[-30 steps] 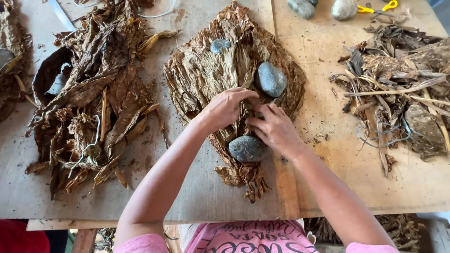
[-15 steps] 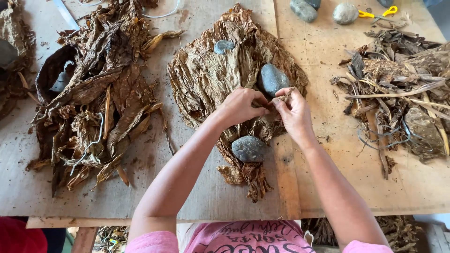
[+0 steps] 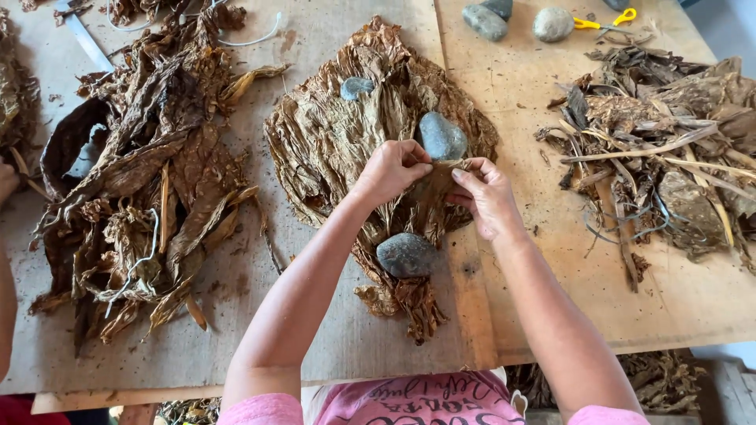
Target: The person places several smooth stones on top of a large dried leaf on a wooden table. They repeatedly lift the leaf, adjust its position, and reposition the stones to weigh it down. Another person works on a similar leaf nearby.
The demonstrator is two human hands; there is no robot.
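Moved: your hands have lifted a dried tobacco leaf (image 3: 438,182) off the flattened pile (image 3: 331,134).
Grip: left hand (image 3: 391,169) and right hand (image 3: 490,197) pinch its opposite edges.
Position: leaf stretched between them, beside a grey stone (image 3: 442,135).

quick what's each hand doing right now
left hand: closed, pinching a dried leaf
right hand: closed, pinching the same leaf

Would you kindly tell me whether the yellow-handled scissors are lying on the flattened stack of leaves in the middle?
No, the yellow-handled scissors lie on the bare board at the far right, well apart from the flattened leaf stack.
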